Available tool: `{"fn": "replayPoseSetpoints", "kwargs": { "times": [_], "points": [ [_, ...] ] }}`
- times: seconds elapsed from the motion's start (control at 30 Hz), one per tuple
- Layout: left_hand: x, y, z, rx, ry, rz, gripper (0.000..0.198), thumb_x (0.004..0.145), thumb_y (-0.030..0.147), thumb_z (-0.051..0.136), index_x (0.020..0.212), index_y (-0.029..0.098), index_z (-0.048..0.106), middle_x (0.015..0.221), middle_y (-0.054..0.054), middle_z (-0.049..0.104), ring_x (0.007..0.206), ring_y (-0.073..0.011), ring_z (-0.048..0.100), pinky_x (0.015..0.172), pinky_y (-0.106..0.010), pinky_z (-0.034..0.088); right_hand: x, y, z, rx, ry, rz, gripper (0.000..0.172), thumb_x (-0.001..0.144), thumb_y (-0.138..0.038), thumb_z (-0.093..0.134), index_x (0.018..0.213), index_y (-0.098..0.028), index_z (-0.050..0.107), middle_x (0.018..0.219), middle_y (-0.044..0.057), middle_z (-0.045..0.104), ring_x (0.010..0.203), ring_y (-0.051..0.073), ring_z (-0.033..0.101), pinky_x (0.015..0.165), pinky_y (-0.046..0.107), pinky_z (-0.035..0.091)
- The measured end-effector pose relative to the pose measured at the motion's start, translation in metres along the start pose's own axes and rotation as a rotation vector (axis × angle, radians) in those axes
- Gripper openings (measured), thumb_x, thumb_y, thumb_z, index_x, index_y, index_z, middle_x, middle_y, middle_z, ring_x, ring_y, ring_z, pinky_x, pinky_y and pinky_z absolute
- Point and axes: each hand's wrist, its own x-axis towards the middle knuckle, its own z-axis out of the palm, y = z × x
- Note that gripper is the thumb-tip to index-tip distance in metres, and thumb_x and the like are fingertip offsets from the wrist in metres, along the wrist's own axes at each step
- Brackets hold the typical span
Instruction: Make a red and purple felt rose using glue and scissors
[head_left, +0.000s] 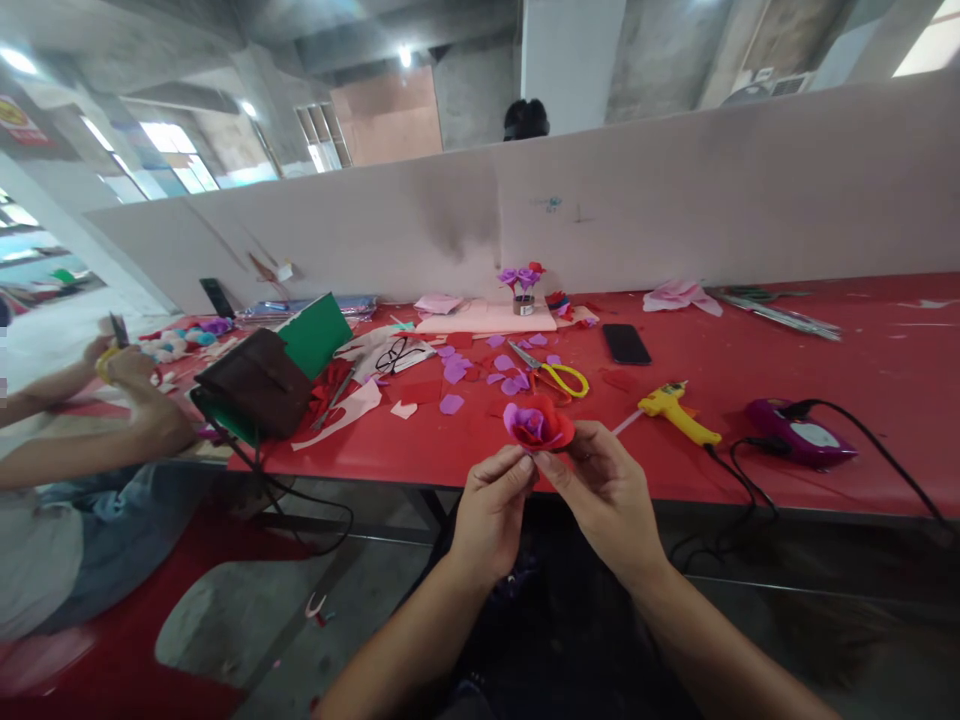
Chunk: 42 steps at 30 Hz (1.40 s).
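- I see the left hand [491,510] and right hand [611,495] pinching the paper flower [538,427] at the table's [405,450] near edge, bloom up, axis roughly upright.
- Scissors [566,380] and loose petals [454,368] clutter behind it.
- Rightward: glue gun [679,413], phone [627,344].

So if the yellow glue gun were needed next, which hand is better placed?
Probably the right hand: the yellow glue gun lies just to its right, while the left hand is farther off. Both hold the red-and-purple flower, though.

There is room between the phone [626,344] and glue gun [679,412]. Scissors [541,368] lie just beyond the flower [536,425]. Leftward, a bag [255,382] blocks.
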Motion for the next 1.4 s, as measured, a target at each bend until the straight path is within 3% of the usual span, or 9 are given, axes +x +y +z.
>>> {"fn": "replayPoseSetpoints", "kwargs": {
  "times": [0.17,0.33,0.53,0.7,1.07,1.2,1.4],
  "points": [
    [0.0,-0.016,-0.017,0.051,0.001,0.015,0.016,0.052,0.023,0.089,0.059,0.021,0.074,0.064,0.001,0.071,0.066,-0.0114,0.061,0.075,-0.026,0.048,-0.017,0.013,-0.011,-0.063,-0.093,0.0,0.029,0.078,-0.023,0.074,0.105,-0.027,0.063,0.097,0.003,0.067,0.091,0.019,0.066,0.084,0.034,0.055],
    [-0.001,-0.035,-0.028,0.085,-0.016,0.005,0.02,0.051,0.022,0.089,0.066,0.022,0.077,0.071,0.0,0.073,0.071,-0.0128,0.062,0.08,-0.027,0.049,-0.029,0.024,-0.021,-0.151,-0.086,-0.026,0.012,0.082,-0.021,0.069,0.093,-0.027,0.07,0.099,0.005,0.063,0.09,0.019,0.064,0.082,0.034,0.054],
    [-0.005,-0.046,-0.033,0.138,-0.011,-0.022,0.02,0.051,0.026,0.09,0.064,0.02,0.076,0.074,-0.002,0.072,0.071,-0.0134,0.06,0.076,-0.028,0.051,-0.041,0.028,-0.031,-0.192,-0.105,0.0,0.022,0.077,-0.024,0.073,0.099,-0.029,0.072,0.103,0.006,0.062,0.093,0.021,0.063,0.083,0.037,0.054],
    [-0.009,-0.048,-0.032,0.179,-0.031,-0.075,0.019,0.052,0.031,0.089,0.061,0.019,0.076,0.073,-0.003,0.071,0.071,-0.015,0.061,0.071,-0.028,0.05,-0.047,0.033,-0.036,-0.216,-0.077,0.007,0.015,0.078,-0.026,0.073,0.092,-0.03,0.073,0.1,0.005,0.062,0.091,0.021,0.061,0.079,0.037,0.053],
    [-0.009,-0.048,-0.032,0.222,-0.034,-0.093,0.015,0.057,0.029,0.087,0.059,0.019,0.075,0.062,-0.002,0.067,0.072,-0.016,0.062,0.076,-0.028,0.049,-0.049,0.035,-0.034,-0.163,-0.058,-0.002,0.019,0.08,-0.019,0.071,0.093,-0.032,0.073,0.101,0.004,0.062,0.093,0.02,0.061,0.083,0.036,0.052],
    [-0.005,-0.049,-0.034,0.249,-0.048,-0.01,0.014,0.062,0.03,0.084,0.068,0.019,0.078,0.068,-0.002,0.071,0.071,-0.0155,0.062,0.081,-0.03,0.049,-0.047,0.034,-0.034,-0.087,-0.025,0.001,0.021,0.085,-0.019,0.065,0.097,-0.033,0.073,0.104,0.004,0.061,0.097,0.02,0.062,0.085,0.036,0.052],
    [-0.006,-0.046,-0.037,0.306,-0.163,0.067,0.016,0.07,0.03,0.079,0.083,0.021,0.08,0.079,-0.003,0.075,0.08,-0.0184,0.065,0.087,-0.033,0.049,-0.047,0.034,-0.034,-0.056,-0.04,-0.007,0.025,0.082,-0.019,0.068,0.103,-0.031,0.07,0.105,0.005,0.059,0.095,0.019,0.062,0.08,0.033,0.054]
  ]
}}
